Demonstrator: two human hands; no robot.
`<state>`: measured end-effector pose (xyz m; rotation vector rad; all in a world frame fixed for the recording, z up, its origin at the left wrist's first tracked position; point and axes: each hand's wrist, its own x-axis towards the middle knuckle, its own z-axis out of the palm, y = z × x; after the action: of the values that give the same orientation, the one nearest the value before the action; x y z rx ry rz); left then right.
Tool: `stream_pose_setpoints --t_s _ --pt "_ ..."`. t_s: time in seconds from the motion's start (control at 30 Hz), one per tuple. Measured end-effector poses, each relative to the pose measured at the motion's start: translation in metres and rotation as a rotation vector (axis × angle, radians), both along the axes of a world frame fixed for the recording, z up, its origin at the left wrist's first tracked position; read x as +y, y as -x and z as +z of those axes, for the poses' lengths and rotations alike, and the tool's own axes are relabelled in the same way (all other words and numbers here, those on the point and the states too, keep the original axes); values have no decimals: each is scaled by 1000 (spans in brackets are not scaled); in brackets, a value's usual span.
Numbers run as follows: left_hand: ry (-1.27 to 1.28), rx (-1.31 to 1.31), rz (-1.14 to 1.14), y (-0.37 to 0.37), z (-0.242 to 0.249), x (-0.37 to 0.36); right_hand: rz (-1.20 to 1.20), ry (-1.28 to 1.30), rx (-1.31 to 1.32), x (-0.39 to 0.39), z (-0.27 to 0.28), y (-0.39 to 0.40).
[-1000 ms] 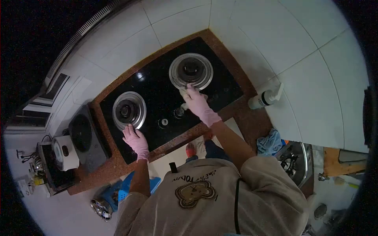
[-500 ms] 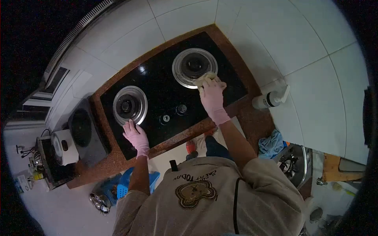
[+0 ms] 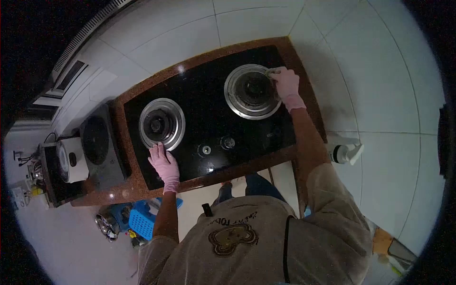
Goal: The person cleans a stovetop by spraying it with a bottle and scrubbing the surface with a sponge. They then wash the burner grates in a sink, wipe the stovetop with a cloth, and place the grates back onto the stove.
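Two pink-gloved hands were at work on our black glass gas hob [image 3: 209, 114], set into a speckled brown stone counter [image 3: 123, 190]. Nearest to us, the left hand [image 3: 163, 162] lay flat with fingers spread on the glass, gripping nothing, touching the 6 o'clock edge of the left round steel burner ring [image 3: 161, 123]. Two small silver knobs [image 3: 205, 150] sat at 3 o'clock from that hand, just beside each other. Farther off, the right hand [image 3: 285, 83] was closed on a pale crumpled cloth [image 3: 272, 72], pressing it against the right round steel burner ring [image 3: 251, 91] at about 2 o'clock on its rim. At 5 o'clock from that hand, well apart, a white pump bottle [image 3: 344, 153] lay on its side. Far at 9 o'clock we saw a white rice cooker [image 3: 71, 159] beside a dark single hotplate [image 3: 97, 142].
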<state>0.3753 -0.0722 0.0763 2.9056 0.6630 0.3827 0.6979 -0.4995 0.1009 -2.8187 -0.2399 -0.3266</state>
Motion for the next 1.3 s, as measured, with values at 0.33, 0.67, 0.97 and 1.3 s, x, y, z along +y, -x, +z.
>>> stream_pose_setpoints --t_s 0.33,0.67,0.97,1.3 --pt "11 -24 -38 -3 8 -2 564 -363 526 78 22 -78" --pt "21 -27 9 -2 6 -3 -4 993 315 200 -30 -62" --pt "57 -71 -49 -5 8 -2 190 418 -93 195 -6 82" --pt "21 -33 -12 -2 -1 0 645 -53 -56 78 20 149"
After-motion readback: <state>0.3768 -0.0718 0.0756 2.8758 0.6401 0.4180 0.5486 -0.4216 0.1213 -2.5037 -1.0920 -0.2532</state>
